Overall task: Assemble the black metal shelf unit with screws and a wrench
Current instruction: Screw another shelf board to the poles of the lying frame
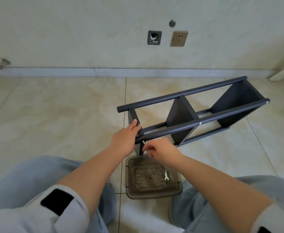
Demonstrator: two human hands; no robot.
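Black metal shelf unit [196, 113] lies on its side on the tiled floor [53, 115], long axis running from the person's knees out toward the far right, where the floor meets the skirting board [70, 72]. Three flat panels sit between round tubes; two silver screw heads show on the near upper tube, one at its middle and one at the far end.

Left hand [125, 140] rests on the near end panel and tube, fingers straight and pressed together along the metal. Right hand [161, 149] is just beside it, fingers curled, pinching a small silver wrench [144, 144] whose tip meets the near end of the tube. Whether a screw is under the tip cannot be told.

Brown translucent tray [131, 182] stands on the floor between the knees, touching or just short of the shelf's near end. In it: several loose screws [154, 172] and a second small wrench [166, 176], grouped toward its right half.

Open floor lies wide to the left of the shelf, up to the wall. To the right, a narrower strip. Wall carries a socket [179, 38] and an open metal box [154, 37], well apart from the work.
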